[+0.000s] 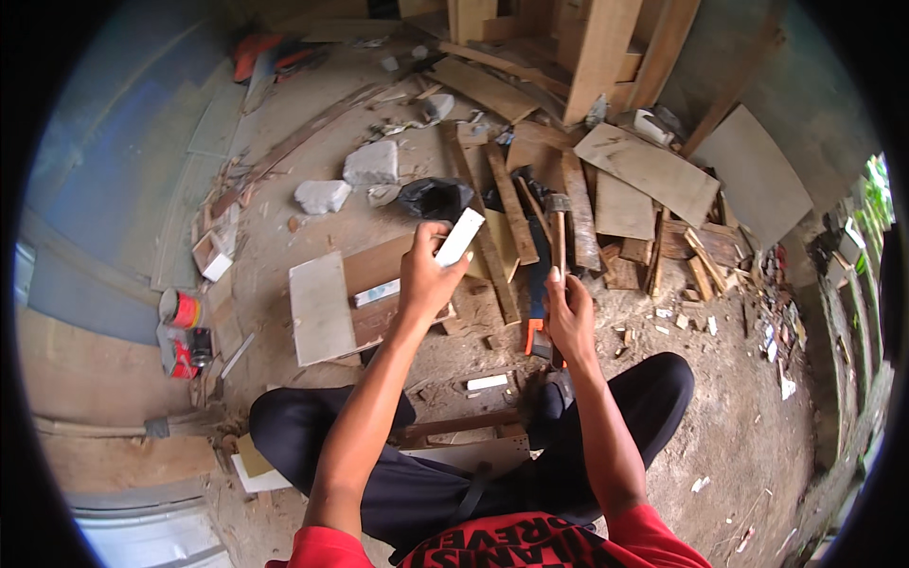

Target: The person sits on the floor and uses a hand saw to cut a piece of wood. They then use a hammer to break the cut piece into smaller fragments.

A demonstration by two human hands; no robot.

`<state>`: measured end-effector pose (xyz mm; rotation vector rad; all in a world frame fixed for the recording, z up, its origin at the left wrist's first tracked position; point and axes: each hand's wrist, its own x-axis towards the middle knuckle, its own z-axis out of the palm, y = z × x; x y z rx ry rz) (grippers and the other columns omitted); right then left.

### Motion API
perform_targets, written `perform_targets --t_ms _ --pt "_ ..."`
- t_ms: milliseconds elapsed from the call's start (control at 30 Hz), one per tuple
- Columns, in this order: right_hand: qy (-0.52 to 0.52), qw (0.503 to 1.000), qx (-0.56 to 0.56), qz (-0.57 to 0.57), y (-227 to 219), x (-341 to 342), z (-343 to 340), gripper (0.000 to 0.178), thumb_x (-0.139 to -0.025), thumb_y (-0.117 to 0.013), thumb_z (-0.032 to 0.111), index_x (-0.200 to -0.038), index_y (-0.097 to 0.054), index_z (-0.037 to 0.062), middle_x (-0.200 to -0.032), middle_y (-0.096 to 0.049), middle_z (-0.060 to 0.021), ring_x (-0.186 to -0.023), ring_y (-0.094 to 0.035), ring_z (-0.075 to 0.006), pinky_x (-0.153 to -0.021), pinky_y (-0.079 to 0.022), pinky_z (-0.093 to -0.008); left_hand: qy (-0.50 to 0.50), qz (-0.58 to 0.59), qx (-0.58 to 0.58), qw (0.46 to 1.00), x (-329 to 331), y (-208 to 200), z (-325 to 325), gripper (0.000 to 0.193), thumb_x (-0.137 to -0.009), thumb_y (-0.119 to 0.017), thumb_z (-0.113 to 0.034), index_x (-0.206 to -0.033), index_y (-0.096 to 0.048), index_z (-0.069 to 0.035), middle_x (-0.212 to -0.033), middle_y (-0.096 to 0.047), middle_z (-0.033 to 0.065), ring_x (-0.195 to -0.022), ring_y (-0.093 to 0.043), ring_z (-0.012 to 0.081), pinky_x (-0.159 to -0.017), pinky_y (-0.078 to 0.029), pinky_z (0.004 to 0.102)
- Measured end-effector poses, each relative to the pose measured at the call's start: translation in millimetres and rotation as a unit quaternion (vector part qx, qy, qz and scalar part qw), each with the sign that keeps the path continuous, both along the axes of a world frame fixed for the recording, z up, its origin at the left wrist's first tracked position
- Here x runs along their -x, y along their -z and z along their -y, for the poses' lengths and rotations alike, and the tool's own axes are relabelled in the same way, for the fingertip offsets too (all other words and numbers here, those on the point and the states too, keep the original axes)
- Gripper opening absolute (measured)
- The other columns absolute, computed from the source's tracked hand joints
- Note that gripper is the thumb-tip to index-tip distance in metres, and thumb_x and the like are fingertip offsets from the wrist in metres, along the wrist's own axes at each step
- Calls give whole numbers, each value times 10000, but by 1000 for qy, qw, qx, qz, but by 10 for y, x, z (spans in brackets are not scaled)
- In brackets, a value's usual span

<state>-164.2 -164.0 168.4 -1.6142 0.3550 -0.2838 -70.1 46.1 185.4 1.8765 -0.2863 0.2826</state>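
Note:
My left hand [431,276] is closed around a short white block [460,238], raised above the ground in front of me. In my right hand [572,317] is a hammer [559,241], gripped by its wooden handle with the head pointing away from me. A handsaw with an orange handle [534,334] lies just left of that hand, its blade partly hidden. Beneath my left hand is a low brown and white board [322,308], and another white strip [377,293] rests on it. One more white piece [487,382] lies on the ground between my legs.
Long planks [512,204] and loose panels [649,170] are heaped ahead and to the right. Two grey stone chunks [371,163] sit beside a black plastic bag [436,199]. Red cans [180,309] stand at left. Wood scraps litter the dirt floor; a slatted fence [852,331] borders the right.

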Motion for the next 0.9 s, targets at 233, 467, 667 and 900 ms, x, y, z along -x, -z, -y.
perform_targets --t_ms 233,467,667,900 --pt "-3 999 38 29 -37 148 -212 351 -979 -677 326 -952 -612 -18 -685 -525 24 -622 -453 -51 -536 -377 -254 -17 8 -33 999 108 -186 -59 442 -811 -771 -68 -1174 -522 -43 -981 -726 146 -893 -726 253 -780 -556 361" --pt "5 999 46 13 -100 140 -171 331 -972 -689 303 -962 -606 -17 -685 -536 20 -621 -455 -50 -538 -381 -251 61 19 19 998 103 -80 8 355 -881 -749 -161 -1156 -571 -23 -937 -698 75 -846 -673 168 -741 -540 310" --pt "-3 997 -79 24 -167 209 -145 372 -1016 -620 348 -1002 -594 -23 -692 -536 28 -608 -458 -36 -507 -368 -239 197 -195 156 948 101 -81 -56 410 -1033 -541 -390 -1180 -621 -15 -798 -557 -7 -669 -504 54 -551 -423 217" --pt "-15 999 40 -23 192 249 -206 306 -998 -635 277 -980 -607 -27 -693 -552 1 -606 -484 -40 -524 -390 -250 115 -311 237 913 148 508 -257 398 -1061 -470 -411 -1142 -587 -39 -801 -612 58 -529 -539 105 -431 -429 274"
